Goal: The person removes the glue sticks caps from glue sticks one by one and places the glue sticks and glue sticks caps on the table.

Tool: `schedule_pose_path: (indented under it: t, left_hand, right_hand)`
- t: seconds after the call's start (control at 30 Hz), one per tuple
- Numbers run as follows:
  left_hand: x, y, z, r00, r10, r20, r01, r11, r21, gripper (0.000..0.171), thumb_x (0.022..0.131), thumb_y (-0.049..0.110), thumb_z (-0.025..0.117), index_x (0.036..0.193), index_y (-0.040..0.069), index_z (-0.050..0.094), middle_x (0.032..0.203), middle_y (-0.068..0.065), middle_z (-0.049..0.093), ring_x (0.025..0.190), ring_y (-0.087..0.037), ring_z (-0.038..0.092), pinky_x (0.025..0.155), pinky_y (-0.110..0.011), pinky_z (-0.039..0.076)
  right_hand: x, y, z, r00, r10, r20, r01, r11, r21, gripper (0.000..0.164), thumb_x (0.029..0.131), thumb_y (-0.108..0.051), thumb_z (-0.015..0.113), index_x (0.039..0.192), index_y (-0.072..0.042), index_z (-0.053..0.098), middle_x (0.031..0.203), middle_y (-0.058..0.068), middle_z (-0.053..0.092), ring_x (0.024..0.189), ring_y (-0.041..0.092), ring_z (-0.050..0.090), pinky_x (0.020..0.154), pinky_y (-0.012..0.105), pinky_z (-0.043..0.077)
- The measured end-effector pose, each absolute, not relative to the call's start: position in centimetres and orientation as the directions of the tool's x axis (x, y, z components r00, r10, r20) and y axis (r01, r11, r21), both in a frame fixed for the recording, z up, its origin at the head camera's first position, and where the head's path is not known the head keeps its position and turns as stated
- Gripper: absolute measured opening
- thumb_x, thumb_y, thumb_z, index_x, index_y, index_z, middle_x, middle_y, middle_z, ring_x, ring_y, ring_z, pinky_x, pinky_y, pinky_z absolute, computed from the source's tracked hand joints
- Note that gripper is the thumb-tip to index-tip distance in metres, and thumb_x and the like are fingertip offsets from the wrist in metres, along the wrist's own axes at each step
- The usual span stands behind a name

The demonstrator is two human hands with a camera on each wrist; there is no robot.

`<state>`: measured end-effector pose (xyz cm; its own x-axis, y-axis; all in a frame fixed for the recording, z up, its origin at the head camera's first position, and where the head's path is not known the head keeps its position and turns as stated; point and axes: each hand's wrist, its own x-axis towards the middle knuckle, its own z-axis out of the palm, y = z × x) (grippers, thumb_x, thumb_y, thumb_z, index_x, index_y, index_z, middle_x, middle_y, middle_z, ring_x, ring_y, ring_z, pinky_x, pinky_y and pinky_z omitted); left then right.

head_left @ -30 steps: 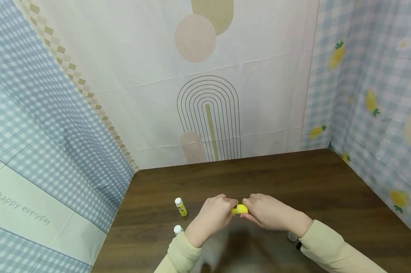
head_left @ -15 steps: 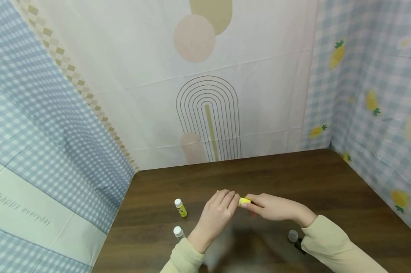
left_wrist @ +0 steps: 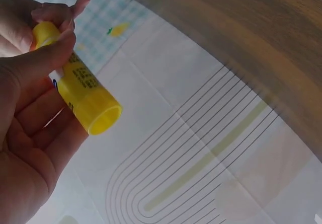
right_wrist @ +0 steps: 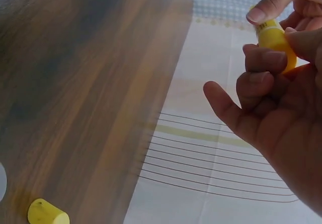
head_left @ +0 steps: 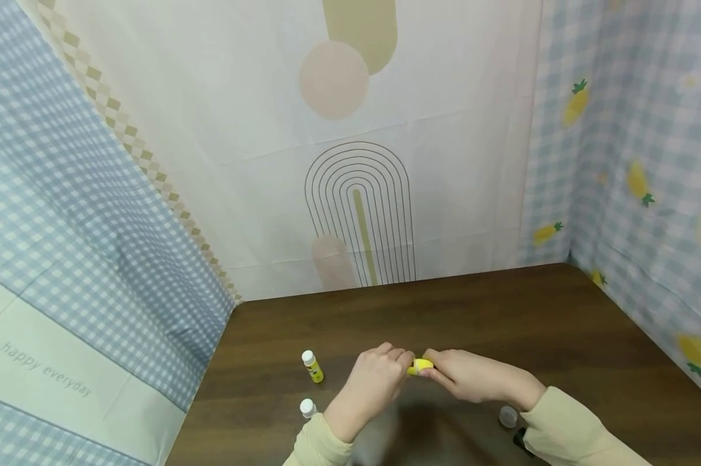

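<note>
My left hand (head_left: 370, 382) grips the body of a yellow glue stick (left_wrist: 85, 85), its thumb pressed along the tube. That tube's near end is an open, hollow rim in the left wrist view. The fingers and thumb of my right hand (head_left: 472, 375) pinch the stick's other, plain yellow end (right_wrist: 276, 45). Both hands hold it above the middle of the table. A loose yellow cap (right_wrist: 48, 214) lies on the table in the right wrist view; the head view does not show it.
Left of my hands stands a white-capped yellow glue stick (head_left: 312, 366). Nearer, a white-capped container (head_left: 307, 408) is partly hidden by my left sleeve. Beside my right sleeve are a small translucent round piece (head_left: 508, 417) and a black object (head_left: 520, 440). Cloth hangs behind the brown table (head_left: 443, 310).
The left fingers lay stretched over the tube half a second ago and are now curled round it. My right hand has shifted its grip on the yellow end. The head view has tilted slightly up.
</note>
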<state>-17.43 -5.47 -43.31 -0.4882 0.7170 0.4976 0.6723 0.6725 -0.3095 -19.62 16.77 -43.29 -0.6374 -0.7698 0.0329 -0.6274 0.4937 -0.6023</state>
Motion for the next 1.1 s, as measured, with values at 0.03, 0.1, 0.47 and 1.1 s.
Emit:
schedule_pose_path:
  t: [0.03, 0.1, 0.47, 1.1]
  left_hand:
    - [-17.4, -5.5, -43.4, -0.497, 0.718, 0.487, 0.678, 0.672, -0.299, 0.010, 0.083, 0.017, 0.080, 0.088, 0.017, 0.072, 0.087, 0.010, 0.074, 0.072, -0.007, 0.060, 0.060, -0.018, 0.051]
    - [-17.4, -5.5, -43.4, -0.524, 0.716, 0.462, 0.690, 0.675, -0.263, 0.012, 0.083, 0.020, 0.082, 0.089, 0.017, 0.072, 0.088, 0.011, 0.074, 0.071, -0.006, 0.059, 0.059, -0.018, 0.051]
    - [-17.5, -5.5, -44.1, -0.382, 0.741, 0.552, 0.646, 0.641, -0.414, 0.013, 0.085, 0.009, 0.077, 0.095, 0.015, 0.073, 0.096, 0.007, 0.072, 0.089, -0.010, 0.065, 0.081, -0.023, 0.056]
    - [-17.4, -5.4, -44.8, -0.284, 0.761, 0.583, 0.569, 0.623, -0.536, 0.004, 0.090, 0.015, 0.071, 0.094, 0.016, 0.072, 0.094, 0.005, 0.073, 0.086, -0.009, 0.066, 0.079, -0.021, 0.053]
  right_hand:
    - [-19.5, 16.8, -43.5, -0.634, -0.773, 0.040, -0.640, 0.495, -0.588, 0.028, 0.109, -0.037, 0.042, 0.095, -0.014, 0.051, 0.073, -0.011, 0.043, 0.060, 0.000, 0.038, 0.056, 0.020, 0.038]
    - [-19.3, 16.8, -43.7, -0.629, -0.776, 0.057, -0.669, 0.503, -0.547, 0.025, 0.109, -0.036, 0.042, 0.095, -0.016, 0.050, 0.073, -0.012, 0.042, 0.061, 0.000, 0.039, 0.056, 0.021, 0.038]
    - [-19.4, 16.8, -43.1, -0.632, -0.775, 0.029, -0.659, 0.517, -0.547, 0.025, 0.106, -0.041, 0.048, 0.096, -0.019, 0.052, 0.074, -0.012, 0.044, 0.061, 0.000, 0.041, 0.055, 0.020, 0.040]
    - [-19.9, 16.8, -44.7, -0.619, -0.784, 0.050, -0.700, 0.522, -0.487, 0.021, 0.106, -0.033, 0.053, 0.090, -0.020, 0.048, 0.066, -0.013, 0.042, 0.053, -0.001, 0.038, 0.049, 0.019, 0.036]
